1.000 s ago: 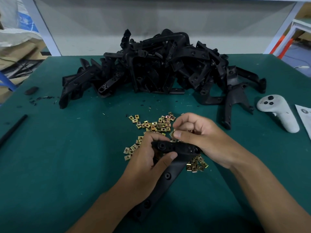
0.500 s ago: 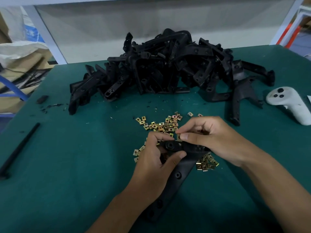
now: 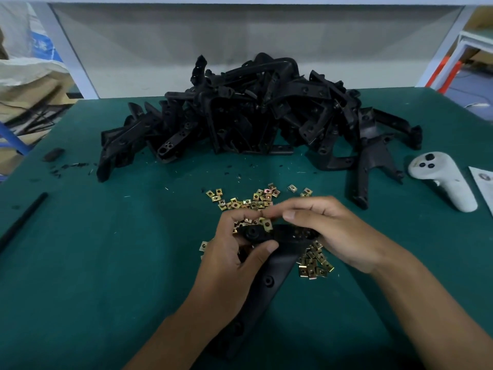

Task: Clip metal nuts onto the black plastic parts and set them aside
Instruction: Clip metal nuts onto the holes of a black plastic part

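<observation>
— Progress? 
— Early, by the look of it. Left hand (image 3: 229,259) wrapped round one black part (image 3: 269,279) near the table's (image 3: 88,263) front middle, thumb across its top end. Right hand (image 3: 336,233) curled at the same end, fingertips pinching a nut (image 3: 267,224) against it. Seated or not: cannot tell.

— Anything finished? 
— No set-aside group in sight. Big pile (image 3: 256,113) of black parts heaped against the back edge, mid-table. Impossible to say whether any there carry nuts. Loose nuts (image 3: 248,201) scattered just behind the hands, more (image 3: 313,265) just right of the held part. Plenty left, judging by both heaps.

— Room to move? 
— Left half open green, apart from a black rod (image 3: 22,221) at the left edge and a small black block (image 3: 53,154) with crumbs toward the back left. Good spot for finished parts, probably. Right side tighter: white controller (image 3: 442,180) near the right edge, paper (image 3: 484,182) at the very edge, one stray part (image 3: 370,166) just left of the controller.

— Front edge? 
— Out of view below the forearms. Held part angled toward it, lower end hidden by the left wrist.
</observation>
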### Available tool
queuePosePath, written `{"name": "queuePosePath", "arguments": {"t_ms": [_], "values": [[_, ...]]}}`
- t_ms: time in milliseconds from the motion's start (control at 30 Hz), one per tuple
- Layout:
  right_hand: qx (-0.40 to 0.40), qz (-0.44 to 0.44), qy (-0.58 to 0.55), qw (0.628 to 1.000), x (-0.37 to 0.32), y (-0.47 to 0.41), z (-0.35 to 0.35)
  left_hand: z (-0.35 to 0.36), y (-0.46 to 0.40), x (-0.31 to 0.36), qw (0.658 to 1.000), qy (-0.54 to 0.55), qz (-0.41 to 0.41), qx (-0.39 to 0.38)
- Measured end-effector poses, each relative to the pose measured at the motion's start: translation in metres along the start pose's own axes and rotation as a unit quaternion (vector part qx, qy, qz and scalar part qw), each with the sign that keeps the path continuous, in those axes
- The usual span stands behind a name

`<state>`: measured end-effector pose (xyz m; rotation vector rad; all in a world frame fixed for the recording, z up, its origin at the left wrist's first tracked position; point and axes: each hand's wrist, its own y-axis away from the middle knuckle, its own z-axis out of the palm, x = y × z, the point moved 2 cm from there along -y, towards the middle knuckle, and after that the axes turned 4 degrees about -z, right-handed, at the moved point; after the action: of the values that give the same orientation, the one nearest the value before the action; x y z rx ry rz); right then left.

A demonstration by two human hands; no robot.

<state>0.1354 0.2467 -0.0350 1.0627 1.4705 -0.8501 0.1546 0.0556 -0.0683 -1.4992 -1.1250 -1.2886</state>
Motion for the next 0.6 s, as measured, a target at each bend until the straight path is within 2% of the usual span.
{"name": "queuePosePath", "arguments": {"t_ms": [167,367,533,600], "values": [[0.072,0.030,-0.157,0.984,0.007,-0.005,-0.011,0.000,0.000,0.001,1.000,0.006,0.001,-0.008],[0.102,0.039,-0.276,0.955,0.013,-0.009,-0.017,-0.002,-0.003,0.004,1.000,-0.008,0.008,0.001],[0.138,0.047,-0.276,0.950,0.013,-0.009,-0.019,-0.006,-0.006,0.005,0.995,0.095,0.009,0.022],[0.155,0.052,-0.270,0.949,0.012,-0.009,-0.019,-0.008,-0.007,0.007,0.995,0.089,0.029,0.036]]}}
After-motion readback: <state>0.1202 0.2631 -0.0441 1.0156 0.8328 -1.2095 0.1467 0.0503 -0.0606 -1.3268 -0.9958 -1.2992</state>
